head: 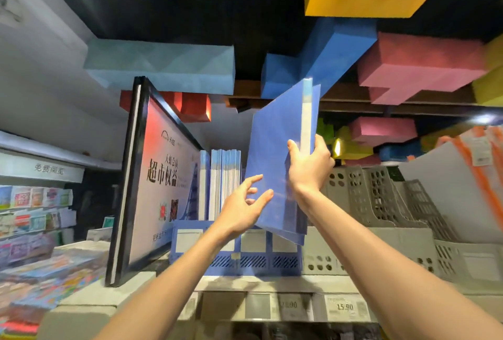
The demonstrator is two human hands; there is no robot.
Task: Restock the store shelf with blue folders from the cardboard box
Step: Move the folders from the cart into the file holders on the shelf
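While the blue folder [275, 171] is held high in the middle of the frame, tilted with its top leaning to the right, its pale spine is gripped by the right hand [309, 168], the thumb laid on the front cover and the fingers curled round the far side; more than one edge is seen at the lower corner, so whether one folder or several are held cannot be told. The left hand [245, 206] is raised just left of it, released, with fingers straight and spread at the cover's lower left edge; whether the cover is actually touched cannot be told. Below the folder, a blue file rack [236, 258] is set on the shelf [245, 282] at centre; a row of blue folders [220, 182] is stood upright in its left part, spines outward. Grey file racks [381, 203] are lined up beside it towards the right of the frame; a black-framed sign [158, 182] is stood just left of the rack. Price labels [344, 307] are fixed along the shelf front at the lower centre; coloured blocks [419, 65] are seen overhead across the top.
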